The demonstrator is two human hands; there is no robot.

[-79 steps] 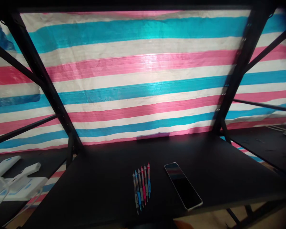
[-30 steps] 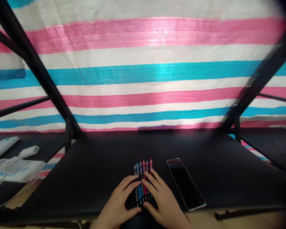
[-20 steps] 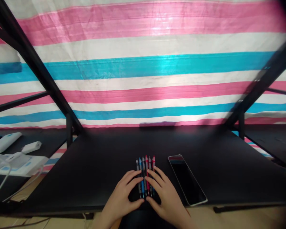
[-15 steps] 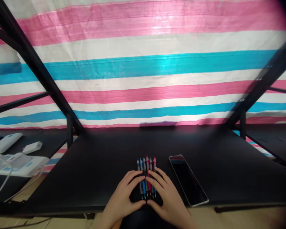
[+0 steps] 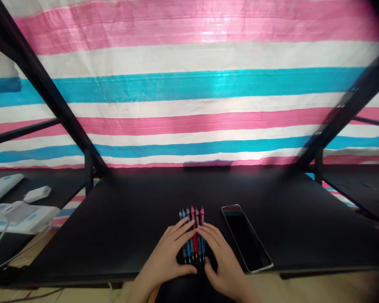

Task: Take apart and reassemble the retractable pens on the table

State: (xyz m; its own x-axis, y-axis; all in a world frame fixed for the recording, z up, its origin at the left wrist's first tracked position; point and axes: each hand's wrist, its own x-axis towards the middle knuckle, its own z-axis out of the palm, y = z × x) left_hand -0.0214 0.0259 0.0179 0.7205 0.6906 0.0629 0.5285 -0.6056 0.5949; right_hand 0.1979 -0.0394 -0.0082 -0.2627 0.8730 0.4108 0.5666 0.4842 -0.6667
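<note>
Several pens [image 5: 195, 244] with grey, blue and red parts lie side by side on the black table [image 5: 139, 219], their tips pointing away from me. My left hand [image 5: 169, 251] rests over the left side of the row, fingers apart and reaching across the pens, thumb near their lower ends. From the right, my right hand [image 5: 222, 259] touches the row with its fingertips, its fingers spread from the thumb. The fingertips of both hands meet over the middle of the pens and cover part of them.
A phone [image 5: 246, 237] with a dark screen lies right of my right hand. On the left stand a white power strip [image 5: 34, 219], a white adapter [image 5: 37, 194] and cables. Black metal bars [image 5: 60, 105] rise at both sides before a striped sheet [image 5: 189, 84].
My left hand's fingers have moved up and right across the pens. The right thumb has shifted away from the left thumb, leaving a gap. The view has shifted slightly.
</note>
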